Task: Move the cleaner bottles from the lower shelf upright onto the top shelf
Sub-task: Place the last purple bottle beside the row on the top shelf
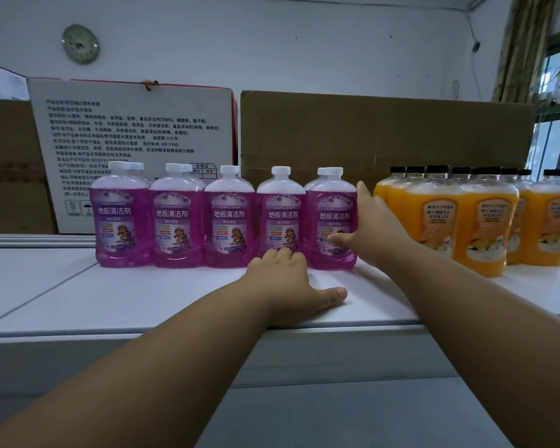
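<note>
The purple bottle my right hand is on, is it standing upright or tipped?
Upright. The purple bottle stands base-down on the shelf, white cap on top, with the right hand around its side.

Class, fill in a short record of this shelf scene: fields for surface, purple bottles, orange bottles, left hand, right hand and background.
surface: white top shelf
purple bottles: upright, white caps, row on the left
orange bottles: upright, black caps, on the right
left hand: flat on shelf, fingertips at a purple bottle's base
right hand: wrapped round the rightmost purple bottle
background: cardboard boxes, wall clock
</note>
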`<state>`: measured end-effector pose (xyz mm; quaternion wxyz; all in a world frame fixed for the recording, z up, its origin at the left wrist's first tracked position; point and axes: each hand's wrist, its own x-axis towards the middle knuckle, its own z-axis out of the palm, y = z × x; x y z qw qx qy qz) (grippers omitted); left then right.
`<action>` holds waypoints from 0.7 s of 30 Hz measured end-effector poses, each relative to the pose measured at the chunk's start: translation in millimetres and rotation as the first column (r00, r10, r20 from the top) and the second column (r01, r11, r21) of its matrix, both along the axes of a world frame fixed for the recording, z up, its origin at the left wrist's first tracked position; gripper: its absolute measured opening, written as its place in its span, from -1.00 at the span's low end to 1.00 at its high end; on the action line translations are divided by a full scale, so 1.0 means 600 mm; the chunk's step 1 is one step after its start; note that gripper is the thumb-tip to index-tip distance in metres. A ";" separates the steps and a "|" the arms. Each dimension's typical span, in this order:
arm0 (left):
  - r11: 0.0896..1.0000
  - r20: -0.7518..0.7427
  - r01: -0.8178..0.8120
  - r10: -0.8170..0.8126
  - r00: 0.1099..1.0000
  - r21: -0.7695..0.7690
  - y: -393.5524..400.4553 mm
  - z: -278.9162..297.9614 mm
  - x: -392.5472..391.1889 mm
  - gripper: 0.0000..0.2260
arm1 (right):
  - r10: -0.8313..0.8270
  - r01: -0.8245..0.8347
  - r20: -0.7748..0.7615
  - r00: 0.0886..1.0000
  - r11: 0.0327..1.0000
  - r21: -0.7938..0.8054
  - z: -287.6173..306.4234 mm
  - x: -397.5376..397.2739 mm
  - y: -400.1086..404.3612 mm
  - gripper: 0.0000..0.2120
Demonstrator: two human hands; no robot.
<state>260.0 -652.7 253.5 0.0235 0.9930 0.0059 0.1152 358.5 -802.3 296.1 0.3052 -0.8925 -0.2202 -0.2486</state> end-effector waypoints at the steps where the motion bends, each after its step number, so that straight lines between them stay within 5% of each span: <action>1: 1.000 0.001 0.001 -0.001 1.000 0.001 0.000 0.000 0.000 -0.16 | -0.002 0.002 -0.002 1.000 1.000 0.006 -0.002 0.003 0.001 0.08; 21: 1.000 0.020 0.013 -0.012 1.000 -0.017 -0.002 0.003 -0.007 -0.19 | -0.096 0.101 0.116 0.989 0.994 -0.039 -0.015 -0.006 -0.005 0.09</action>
